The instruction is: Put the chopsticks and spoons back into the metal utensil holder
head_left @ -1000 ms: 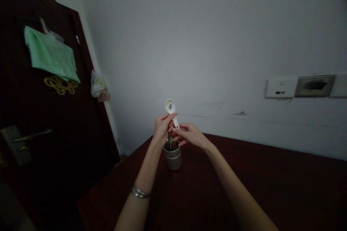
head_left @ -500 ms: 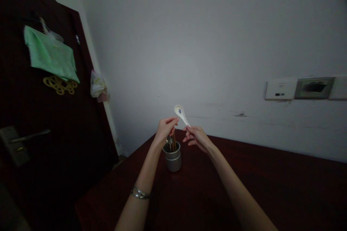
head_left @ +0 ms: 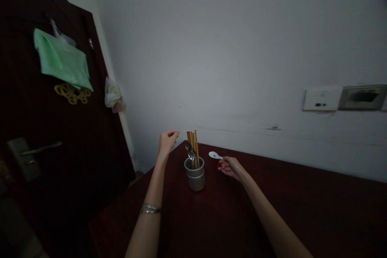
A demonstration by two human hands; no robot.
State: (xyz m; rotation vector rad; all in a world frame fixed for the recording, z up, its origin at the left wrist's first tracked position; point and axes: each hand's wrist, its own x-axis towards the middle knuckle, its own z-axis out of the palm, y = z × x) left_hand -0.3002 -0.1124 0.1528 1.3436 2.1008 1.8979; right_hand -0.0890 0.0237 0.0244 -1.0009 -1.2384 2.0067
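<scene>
A white ceramic soup spoon point(head_left: 215, 155) with a small blue mark in its bowl is pinched by the handle in my right hand point(head_left: 231, 167). It lies almost level, with its bowl pointing left, to the right of the utensil holder point(head_left: 196, 181). This grey cylindrical holder stands upright on the table; several wooden chopsticks point(head_left: 196, 149) and metal spoons point(head_left: 191, 153) stick up out of it. Left of the chopsticks, my left hand point(head_left: 167, 142) is raised with thumb and fingers pinched together, and nothing shows between them.
The dark red table point(head_left: 242, 209) meets a pale wall point(head_left: 211, 68) behind the holder. At the left is a dark door point(head_left: 99, 141) with a lever handle point(head_left: 40, 149) and a hanging green cloth point(head_left: 63, 58). Wall sockets point(head_left: 322, 98) are at the right.
My right hand has lowered the soup spoon and moved right, tipping it from upright to nearly level. My left hand has moved left, away from the holder, uncovering the chopsticks and metal spoons.
</scene>
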